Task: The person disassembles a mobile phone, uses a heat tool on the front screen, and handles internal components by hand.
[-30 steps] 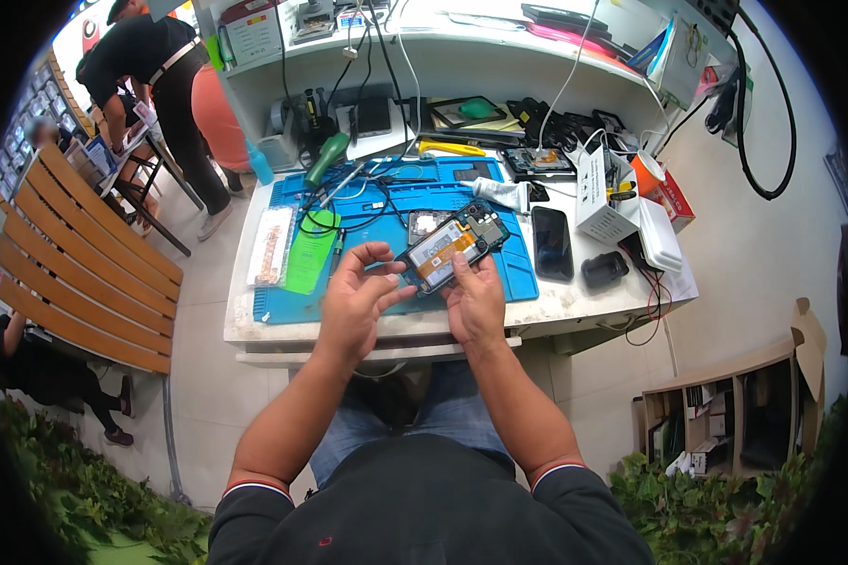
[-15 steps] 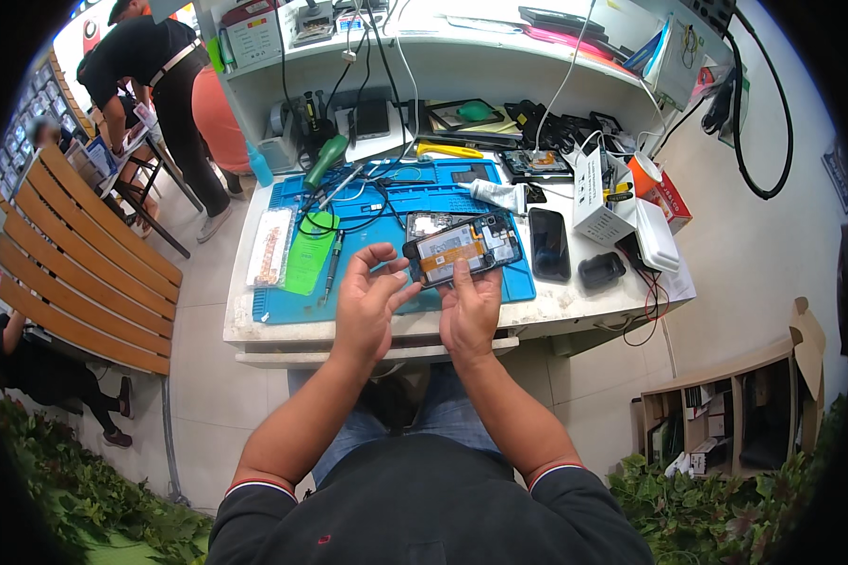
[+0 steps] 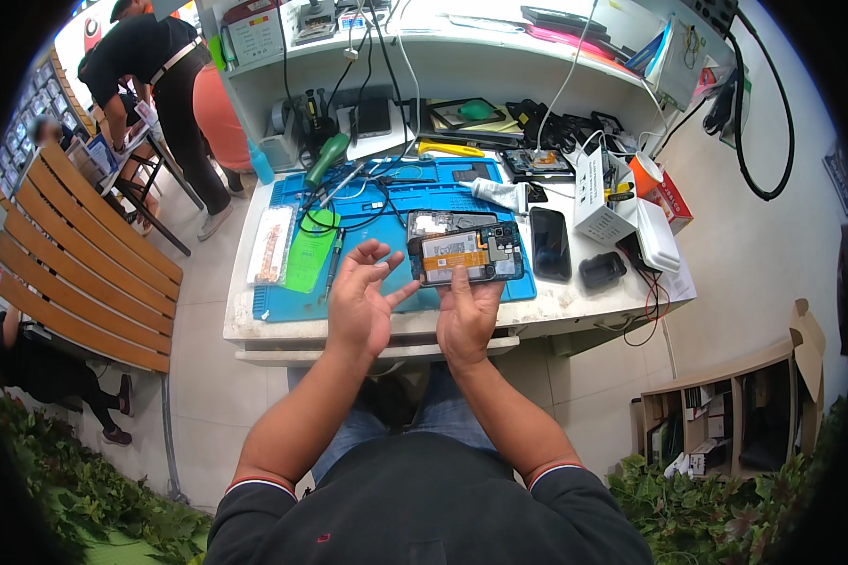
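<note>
An opened phone [image 3: 488, 249], its battery and orange flex cable showing, lies sideways in my right hand [image 3: 469, 320], thumb on its lower edge. My left hand [image 3: 364, 303] is just left of it, palm turned up, fingers apart and a little curled, one fingertip near the phone's left end. Behind the held phone, another grey opened phone [image 3: 433, 222] rests on the blue silicone mat [image 3: 372, 256]. A green card [image 3: 309, 264] and a slim screwdriver [image 3: 334, 264] lie left of my hands. A dark phone [image 3: 549, 245] lies to their right.
The white desk carries cables, a green-handled tool [image 3: 326, 157], a white tube [image 3: 501, 196], a white box [image 3: 601, 202] and a black case [image 3: 601, 271]. A slatted wooden bench [image 3: 85, 264] stands left, with other people [image 3: 160, 85] beyond; a low cabinet [image 3: 725, 424] is lower right.
The phone in my right hand has turned from tilted to nearly level and shifted slightly right. My left hand has moved a little and its fingers have opened away from the phone.
</note>
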Demonstrator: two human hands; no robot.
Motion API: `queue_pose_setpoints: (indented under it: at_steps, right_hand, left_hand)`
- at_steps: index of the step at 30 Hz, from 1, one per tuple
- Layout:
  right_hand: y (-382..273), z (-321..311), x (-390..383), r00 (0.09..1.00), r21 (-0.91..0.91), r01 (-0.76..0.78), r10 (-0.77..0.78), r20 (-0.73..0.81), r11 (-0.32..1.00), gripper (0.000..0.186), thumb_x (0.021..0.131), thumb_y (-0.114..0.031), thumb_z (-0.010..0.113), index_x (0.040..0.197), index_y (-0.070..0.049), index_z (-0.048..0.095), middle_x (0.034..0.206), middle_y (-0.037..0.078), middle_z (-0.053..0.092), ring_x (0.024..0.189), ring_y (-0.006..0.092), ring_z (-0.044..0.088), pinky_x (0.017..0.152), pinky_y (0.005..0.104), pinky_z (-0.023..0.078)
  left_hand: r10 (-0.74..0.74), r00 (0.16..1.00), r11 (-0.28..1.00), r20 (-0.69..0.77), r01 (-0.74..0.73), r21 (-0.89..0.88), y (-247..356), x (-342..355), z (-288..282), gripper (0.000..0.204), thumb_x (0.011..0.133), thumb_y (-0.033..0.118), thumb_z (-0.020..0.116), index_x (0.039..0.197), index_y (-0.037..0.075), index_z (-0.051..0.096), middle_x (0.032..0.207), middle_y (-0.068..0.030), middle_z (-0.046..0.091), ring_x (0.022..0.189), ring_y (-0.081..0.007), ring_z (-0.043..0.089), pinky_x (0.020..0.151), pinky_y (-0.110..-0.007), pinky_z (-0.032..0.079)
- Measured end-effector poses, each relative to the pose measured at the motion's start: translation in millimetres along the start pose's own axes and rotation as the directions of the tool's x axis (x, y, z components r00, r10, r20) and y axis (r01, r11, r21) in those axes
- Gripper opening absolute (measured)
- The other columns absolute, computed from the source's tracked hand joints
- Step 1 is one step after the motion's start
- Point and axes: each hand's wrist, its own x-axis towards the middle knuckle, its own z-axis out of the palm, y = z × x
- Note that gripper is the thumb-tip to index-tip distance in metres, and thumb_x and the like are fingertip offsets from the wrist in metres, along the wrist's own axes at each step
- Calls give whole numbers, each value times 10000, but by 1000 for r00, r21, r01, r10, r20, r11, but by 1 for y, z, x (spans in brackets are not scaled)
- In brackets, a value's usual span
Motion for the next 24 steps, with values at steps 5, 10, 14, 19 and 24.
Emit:
queue_pose_setpoints:
  at_steps: [5,10,14,19,24]
  right_hand:
    - [2,-1,-3,1000,7,0,0,4,1000,484,1172,-42,575,1607,-123,379,1509,123,604,1371,248,649,1141,475,583]
    - [-5,-3,5,997,52,-76,76,2,996,480,1160,-50,589,1595,-101,393,1500,137,612,1344,257,667,1112,472,599]
    - [-17,-3,9,982,122,-187,187,17,975,539,1086,15,588,1583,-95,411,1491,143,620,1334,285,678,1096,488,605]
    - [-20,-5,11,960,167,-280,273,60,945,611,990,66,554,1569,-71,413,1478,158,626,1327,309,682,1104,505,602]
    - [-20,-1,7,957,140,-288,280,76,947,596,993,90,553,1552,-61,414,1463,171,626,1322,302,682,1116,491,591]
  left_hand:
    - [-23,1000,999,-20,24,21,-2,0,0,373,1043,87,587,1414,95,548,1415,-99,572,1393,-318,587,1064,-630,587]
    - [103,992,970,68,-115,214,-10,4,-13,481,995,-4,701,1445,61,543,1400,-112,575,1324,-273,626,1062,-497,606]
    - [229,969,862,87,-244,444,-9,16,-38,616,964,-40,780,1525,7,529,1398,-132,596,1263,-222,652,1063,-391,603]
    - [-173,980,930,102,129,343,1,15,-34,592,984,-9,814,1526,-33,577,1342,-126,709,1149,-180,730,934,-329,654]
    - [-171,978,908,121,109,404,-4,14,-34,508,959,2,860,1430,-13,672,1287,-109,770,1072,-159,767,848,-305,670]
